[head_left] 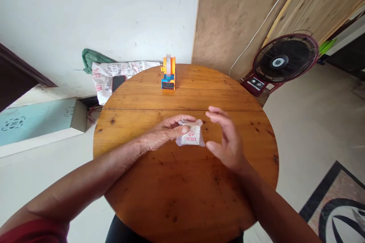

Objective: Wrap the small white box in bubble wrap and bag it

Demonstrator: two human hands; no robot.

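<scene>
Near the middle of the round wooden table (171, 182), my left hand (168, 132) grips a small box wrapped in clear plastic (192, 136), its thumb on top and its fingers behind. Red print shows on the box through the plastic. To the right of the box is my right hand (226, 138), fingers and thumb apart, touching nothing. An orange and blue tape dispenser (169, 78) with a roll of tape stands at the table's far edge.
Behind the table's far left edge lie a white printed sack (105, 79) and a green bag (95, 59). A dark red fan (285, 62) stands beyond the right edge. A pale blue box (42, 121) is on the left. A wall rises behind the table.
</scene>
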